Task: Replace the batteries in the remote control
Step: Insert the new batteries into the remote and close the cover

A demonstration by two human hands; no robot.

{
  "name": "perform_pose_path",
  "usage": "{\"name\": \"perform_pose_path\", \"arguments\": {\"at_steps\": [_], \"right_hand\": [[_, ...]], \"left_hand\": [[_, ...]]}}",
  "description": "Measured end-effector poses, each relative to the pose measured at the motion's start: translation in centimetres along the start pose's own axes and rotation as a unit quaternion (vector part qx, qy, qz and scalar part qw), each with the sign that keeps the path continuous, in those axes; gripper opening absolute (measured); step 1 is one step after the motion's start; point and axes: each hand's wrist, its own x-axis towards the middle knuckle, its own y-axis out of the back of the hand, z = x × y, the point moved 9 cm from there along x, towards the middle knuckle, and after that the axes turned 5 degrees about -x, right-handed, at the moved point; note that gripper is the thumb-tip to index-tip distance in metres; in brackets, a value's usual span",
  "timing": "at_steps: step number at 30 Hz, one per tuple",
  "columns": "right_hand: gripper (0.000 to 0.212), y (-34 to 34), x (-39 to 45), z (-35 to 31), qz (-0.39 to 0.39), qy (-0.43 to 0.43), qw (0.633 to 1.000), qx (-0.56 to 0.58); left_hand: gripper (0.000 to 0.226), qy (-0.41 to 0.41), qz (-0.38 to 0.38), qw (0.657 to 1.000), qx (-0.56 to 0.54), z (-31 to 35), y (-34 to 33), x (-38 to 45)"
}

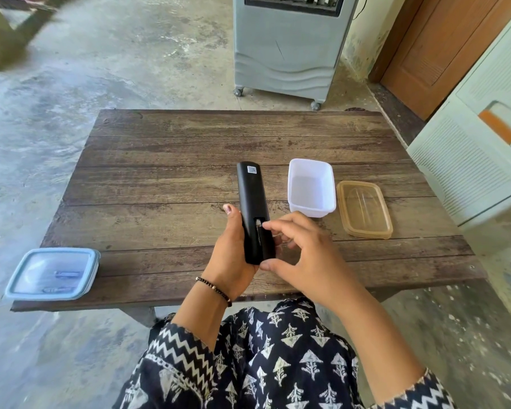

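My left hand (229, 252) grips a black remote control (250, 196) back side up, above the near half of the wooden table (165, 149). Its battery compartment (258, 234) is open, with a battery showing inside. My right hand (303, 249) is at the compartment, a fingertip touching the battery's top end and the thumb near the remote's bottom end. The battery cover is not visible. A closed blue-lidded container (52, 273) at the table's near left corner holds batteries seen through the lid.
An open white plastic container (311, 187) stands right of the remote, its amber lid (363, 209) lying beside it. A grey air cooler on wheels (289, 45) stands behind the table. A pale green cabinet (478, 160) is at the right.
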Motion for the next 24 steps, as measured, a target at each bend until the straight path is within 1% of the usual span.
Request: {"name": "perform_pose_path", "arguments": {"at_steps": [5, 8, 11, 14, 17, 22, 24], "right_hand": [[0.058, -0.5, 0.7, -0.3, -0.002, 0.012, 0.999, -0.041], [0.059, -0.7, 0.6, -0.4, 0.005, 0.016, 0.999, -0.051], [0.058, -1.2, 0.3, -0.8, -0.016, 0.030, 0.997, -0.064], [0.051, -1.5, 0.3, -0.8, -0.012, 0.027, 0.997, -0.066], [0.043, -1.1, 0.5, -0.7, 0.026, 0.021, 0.997, -0.073], [0.026, -0.4, 0.5, -1.0, 0.067, 0.022, 0.995, -0.072], [0.024, -0.2, 0.4, -1.2, 0.082, 0.026, 0.993, -0.080]], "left_hand": [[0.067, 0.003, 0.021, 1.000, -0.020, -0.2, 0.3, -0.2], [0.065, 0.006, 0.031, 0.999, -0.027, -0.3, 0.5, -0.2], [0.064, 0.010, 0.038, 0.999, -0.034, -0.3, 0.9, -0.1], [0.062, 0.012, 0.032, 0.999, -0.029, -0.3, 0.8, -0.2], [0.061, 0.010, 0.025, 0.999, -0.038, -0.6, 0.6, -0.2], [0.059, 0.008, 0.033, 0.998, -0.056, -0.5, 0.6, 0.0], [0.058, 0.008, 0.035, 0.997, -0.066, -0.5, 0.5, -0.1]]}}
